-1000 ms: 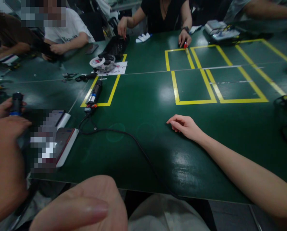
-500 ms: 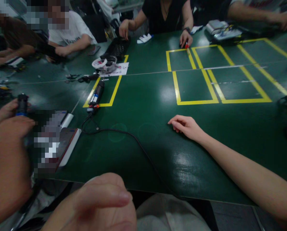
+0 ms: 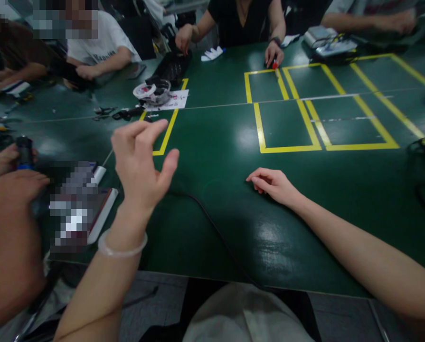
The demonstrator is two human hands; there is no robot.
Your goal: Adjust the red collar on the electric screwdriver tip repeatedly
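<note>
My left hand (image 3: 141, 161) is raised above the dark green table (image 3: 226, 156), fingers spread, holding nothing. A pale bangle (image 3: 121, 247) circles its wrist. This hand hides the black cylindrical tool that lies in the left yellow tape box (image 3: 165, 137). A black cable (image 3: 212, 223) runs from under the hand toward the near table edge. My right hand (image 3: 272, 185) rests on the table, fingers loosely curled and empty, forearm stretching to the right.
A co-worker's hands (image 3: 13, 180) at the left hold a small black device (image 3: 24, 152) beside a white-edged tablet (image 3: 101, 213). Yellow tape rectangles (image 3: 287, 123) mark the table's middle and right. A clear bowl (image 3: 153, 91) on paper and other people's hands are at the far side.
My left hand rose from close under the camera and reached forward over the table, now spread above the black tool. My right hand stayed put.
</note>
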